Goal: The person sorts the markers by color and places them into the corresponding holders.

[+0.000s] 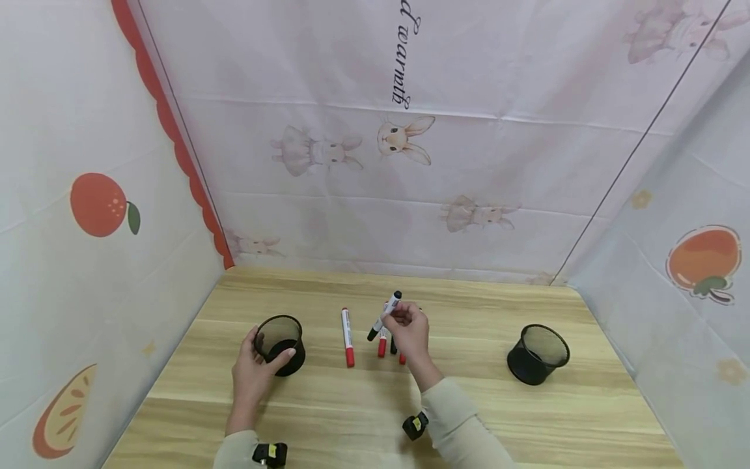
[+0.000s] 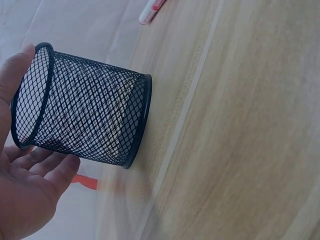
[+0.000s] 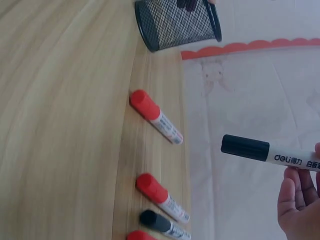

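My right hand (image 1: 410, 332) pinches a black-capped white cylindrical marker (image 3: 272, 153), lettered “deli 得力”, above the wood-grain table (image 1: 328, 410); my left hand (image 1: 250, 379) grips a round black mesh cup (image 2: 87, 105). Nearby lie 4 red- or black-capped white markers (image 1: 347, 331).

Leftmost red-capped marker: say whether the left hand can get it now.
Probably not without letting go: the left hand holds a mesh cup, though only tabletop shows between that cup and the marker.
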Available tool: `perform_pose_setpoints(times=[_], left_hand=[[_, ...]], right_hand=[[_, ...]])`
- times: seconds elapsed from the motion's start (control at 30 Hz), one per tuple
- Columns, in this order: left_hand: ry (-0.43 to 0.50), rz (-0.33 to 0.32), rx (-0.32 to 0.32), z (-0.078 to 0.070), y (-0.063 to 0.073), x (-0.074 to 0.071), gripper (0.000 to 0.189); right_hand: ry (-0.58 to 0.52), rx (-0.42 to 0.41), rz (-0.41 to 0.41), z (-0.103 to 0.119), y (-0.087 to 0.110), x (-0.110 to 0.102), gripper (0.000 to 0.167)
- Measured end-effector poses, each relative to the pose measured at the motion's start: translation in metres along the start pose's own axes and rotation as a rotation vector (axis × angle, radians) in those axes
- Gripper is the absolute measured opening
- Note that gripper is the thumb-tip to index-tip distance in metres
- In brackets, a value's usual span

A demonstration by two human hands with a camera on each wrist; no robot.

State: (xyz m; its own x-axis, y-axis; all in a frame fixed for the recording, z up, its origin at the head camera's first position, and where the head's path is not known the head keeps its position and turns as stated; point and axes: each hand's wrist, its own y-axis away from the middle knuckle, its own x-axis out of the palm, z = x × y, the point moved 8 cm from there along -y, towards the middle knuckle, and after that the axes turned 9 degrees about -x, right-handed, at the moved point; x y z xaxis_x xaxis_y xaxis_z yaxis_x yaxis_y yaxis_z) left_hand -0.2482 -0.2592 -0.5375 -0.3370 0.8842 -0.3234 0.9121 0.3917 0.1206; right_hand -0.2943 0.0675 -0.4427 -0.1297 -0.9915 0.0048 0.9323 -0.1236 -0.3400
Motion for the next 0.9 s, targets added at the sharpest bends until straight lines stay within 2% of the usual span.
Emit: perform_pose_setpoints(times=[0.27, 0.9], left_hand=[[-0.004, 0.021, -0.013, 0.0, 0.0, -0.001, 0.107], [0.004, -0.014, -0.013, 0.005, -0.001, 0.001, 0.105]], right_hand=[[-0.057, -0.019, 0.015, -0.003, 0.004, 0.015, 0.018], [-0.17, -0.007, 0.064, 0.0, 0.012, 0.047, 0.018]])
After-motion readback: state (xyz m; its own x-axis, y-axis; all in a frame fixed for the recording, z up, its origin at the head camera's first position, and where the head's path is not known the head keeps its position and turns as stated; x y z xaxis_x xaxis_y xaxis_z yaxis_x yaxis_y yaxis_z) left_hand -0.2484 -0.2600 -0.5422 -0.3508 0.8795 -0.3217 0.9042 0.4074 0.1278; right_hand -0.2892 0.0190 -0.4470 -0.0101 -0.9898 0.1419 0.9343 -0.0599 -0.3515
